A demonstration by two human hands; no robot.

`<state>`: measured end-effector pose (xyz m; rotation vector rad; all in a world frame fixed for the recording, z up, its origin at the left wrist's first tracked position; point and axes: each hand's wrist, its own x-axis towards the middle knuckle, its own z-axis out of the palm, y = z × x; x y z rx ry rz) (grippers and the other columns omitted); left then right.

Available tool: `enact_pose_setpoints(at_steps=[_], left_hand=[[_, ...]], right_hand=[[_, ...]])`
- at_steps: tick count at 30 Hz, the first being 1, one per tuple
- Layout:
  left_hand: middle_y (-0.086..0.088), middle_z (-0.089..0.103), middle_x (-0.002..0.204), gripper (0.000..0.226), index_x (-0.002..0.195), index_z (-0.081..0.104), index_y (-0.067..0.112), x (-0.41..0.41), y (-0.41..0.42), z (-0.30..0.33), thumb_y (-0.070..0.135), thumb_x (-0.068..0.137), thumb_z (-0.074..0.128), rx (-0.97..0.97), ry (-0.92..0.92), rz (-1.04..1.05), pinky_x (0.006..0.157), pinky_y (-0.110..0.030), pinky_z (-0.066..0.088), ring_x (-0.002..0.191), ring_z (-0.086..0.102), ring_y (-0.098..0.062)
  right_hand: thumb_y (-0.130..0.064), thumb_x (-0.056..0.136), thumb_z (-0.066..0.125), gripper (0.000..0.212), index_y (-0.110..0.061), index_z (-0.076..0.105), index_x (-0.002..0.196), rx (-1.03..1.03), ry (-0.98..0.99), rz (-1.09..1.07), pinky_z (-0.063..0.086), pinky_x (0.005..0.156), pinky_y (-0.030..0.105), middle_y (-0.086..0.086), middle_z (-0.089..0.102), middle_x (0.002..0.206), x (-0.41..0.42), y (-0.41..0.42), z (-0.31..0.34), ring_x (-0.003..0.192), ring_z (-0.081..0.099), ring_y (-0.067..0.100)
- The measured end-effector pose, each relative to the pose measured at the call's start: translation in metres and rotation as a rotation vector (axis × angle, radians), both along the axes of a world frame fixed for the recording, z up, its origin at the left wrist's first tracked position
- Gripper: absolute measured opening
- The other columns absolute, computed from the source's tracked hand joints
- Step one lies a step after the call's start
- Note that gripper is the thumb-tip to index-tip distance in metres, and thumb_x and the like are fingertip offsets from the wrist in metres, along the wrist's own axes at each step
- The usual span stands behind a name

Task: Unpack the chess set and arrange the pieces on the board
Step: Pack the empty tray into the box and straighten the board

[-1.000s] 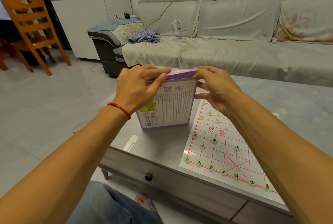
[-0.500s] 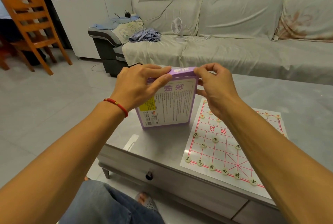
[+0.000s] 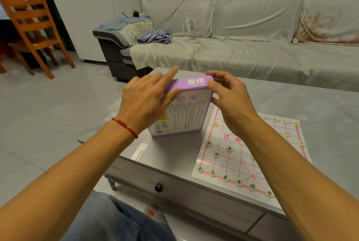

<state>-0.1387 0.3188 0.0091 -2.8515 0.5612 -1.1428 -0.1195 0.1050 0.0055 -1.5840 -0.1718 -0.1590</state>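
A purple chess-set box (image 3: 184,112) stands upright on its edge on the grey coffee table (image 3: 320,108). My left hand (image 3: 147,97) grips its top left corner, thumb on the printed face and index finger stretched out past the back. My right hand (image 3: 227,97) pinches the top right corner. To the right lies a white paper board (image 3: 250,155) with red lines. Several round pale pieces (image 3: 225,177) with black characters sit along its near edge and several with red characters along the far side. My right forearm covers the board's middle.
The table has a drawer with a dark knob (image 3: 158,187) at its front. A grey covered sofa (image 3: 252,50) with a small white fan (image 3: 191,29) stands behind. A wooden chair (image 3: 31,27) is at the far left. My knee in jeans (image 3: 108,219) is below the table edge.
The box's purple top end has tipped toward me and now shows its title. My left index finger has straightened out, and my right fingers have shifted onto the box's top right corner.
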Motion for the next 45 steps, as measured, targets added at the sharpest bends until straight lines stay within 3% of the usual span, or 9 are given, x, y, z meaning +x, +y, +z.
enact_pose_setpoints(at_steps=[4, 10, 13, 16, 20, 27, 35, 40, 45], left_hand=[[-0.002, 0.059, 0.092, 0.057, 0.125, 0.050, 0.022, -0.010, -0.005, -0.004, 0.062, 0.100, 0.018, 0.057, 0.096, 0.111, 0.065, -0.031, 0.037, 0.073, 0.045, -0.014], [0.000, 0.065, 0.105, 0.057, 0.127, 0.057, 0.024, -0.026, 0.003, -0.015, 0.064, 0.094, 0.034, -0.107, 0.153, -0.007, 0.074, -0.031, 0.037, 0.089, 0.054, -0.016], [0.003, 0.066, 0.106, 0.053, 0.128, 0.061, 0.027, -0.036, 0.020, -0.035, 0.062, 0.092, 0.045, -0.214, 0.231, -0.105, 0.077, -0.036, 0.044, 0.092, 0.055, -0.014], [0.002, 0.068, 0.105, 0.053, 0.124, 0.068, 0.024, -0.039, 0.036, -0.055, 0.058, 0.084, 0.063, -0.349, 0.379, -0.165, 0.072, -0.027, 0.047, 0.089, 0.055, -0.013], [-0.003, 0.071, 0.102, 0.048, 0.120, 0.070, 0.023, -0.022, 0.060, -0.087, 0.032, 0.075, 0.083, -0.218, 0.441, -0.110, 0.070, -0.034, 0.052, 0.084, 0.060, -0.021], [-0.008, 0.064, 0.109, 0.035, 0.114, 0.068, 0.021, 0.053, 0.094, -0.137, 0.024, 0.080, 0.078, -0.128, 0.459, 0.138, 0.074, -0.037, 0.052, 0.101, 0.059, -0.034], [-0.010, 0.037, 0.149, 0.056, 0.142, 0.049, 0.020, 0.119, 0.107, -0.192, 0.045, 0.093, 0.059, -0.407, 0.432, 0.337, 0.106, -0.043, 0.043, 0.135, 0.038, -0.030], [-0.011, 0.016, 0.162, 0.056, 0.145, 0.047, 0.027, 0.151, 0.118, -0.206, 0.042, 0.093, 0.061, -0.583, 0.406, 0.384, 0.113, -0.049, 0.030, 0.150, 0.007, -0.030], [-0.006, 0.012, 0.163, 0.059, 0.146, 0.044, 0.031, 0.152, 0.124, -0.209, 0.037, 0.091, 0.066, -0.652, 0.390, 0.338, 0.117, -0.046, 0.029, 0.151, 0.006, -0.026]], right_hand=[[-0.017, 0.100, 0.056, 0.020, -0.020, 0.065, 0.117, 0.107, 0.066, 0.025, 0.059, 0.083, 0.033, -0.001, 0.070, 0.109, -0.009, -0.005, 0.002, 0.105, 0.065, 0.020], [-0.019, 0.101, 0.051, 0.023, -0.019, 0.061, 0.122, 0.124, 0.291, 0.149, 0.053, 0.095, 0.042, 0.005, 0.067, 0.115, -0.028, -0.006, -0.004, 0.111, 0.061, 0.019], [-0.021, 0.097, 0.061, 0.030, -0.016, 0.060, 0.127, 0.160, 0.339, 0.215, 0.058, 0.092, 0.034, 0.008, 0.068, 0.116, -0.042, -0.006, -0.026, 0.111, 0.065, 0.019], [-0.020, 0.091, 0.070, 0.047, -0.022, 0.055, 0.136, -0.014, 0.296, 0.206, 0.057, 0.093, 0.031, 0.002, 0.064, 0.125, -0.049, 0.002, -0.055, 0.113, 0.064, 0.015], [-0.025, 0.088, 0.074, 0.054, -0.028, 0.054, 0.138, -0.371, 0.181, 0.151, 0.044, 0.073, 0.009, -0.010, 0.058, 0.135, -0.041, 0.025, -0.083, 0.094, 0.062, -0.002], [-0.020, 0.097, 0.057, 0.042, -0.029, 0.054, 0.138, -0.656, 0.070, 0.161, 0.044, 0.100, 0.028, -0.004, 0.055, 0.142, -0.004, 0.054, -0.095, 0.125, 0.055, 0.016], [-0.028, 0.102, 0.045, 0.062, -0.030, 0.016, 0.157, -1.107, 0.011, 0.381, 0.013, 0.122, 0.051, 0.002, 0.005, 0.166, 0.079, 0.113, -0.126, 0.152, 0.010, 0.023], [-0.035, 0.103, 0.038, 0.058, -0.033, 0.015, 0.156, -1.247, -0.034, 0.318, 0.027, 0.114, 0.052, -0.001, 0.004, 0.166, 0.119, 0.146, -0.143, 0.139, 0.033, 0.033], [-0.036, 0.103, 0.039, 0.057, -0.031, 0.017, 0.156, -1.286, -0.105, 0.305, 0.034, 0.111, 0.047, 0.002, 0.010, 0.165, 0.129, 0.142, -0.141, 0.134, 0.035, 0.034]])
